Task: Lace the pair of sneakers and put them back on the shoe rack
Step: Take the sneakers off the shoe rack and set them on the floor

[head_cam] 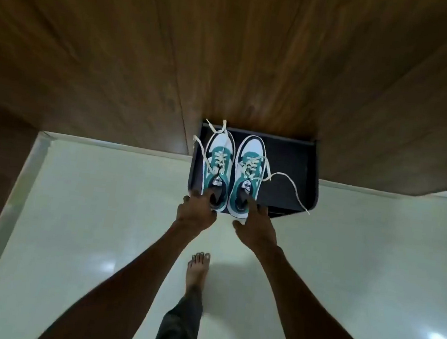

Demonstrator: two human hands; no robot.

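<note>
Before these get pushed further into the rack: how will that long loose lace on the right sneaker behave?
Probably floppy: the lace curves limply from the right sneaker across the dark shelf. It will likely drag behind. Its tip overhangs the shelf's front edge, so it may snag or hang out.

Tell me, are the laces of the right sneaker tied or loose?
Loose. The lace ends of the right sneaker trail untied across the dark shelf, one reaching its front edge.
</note>
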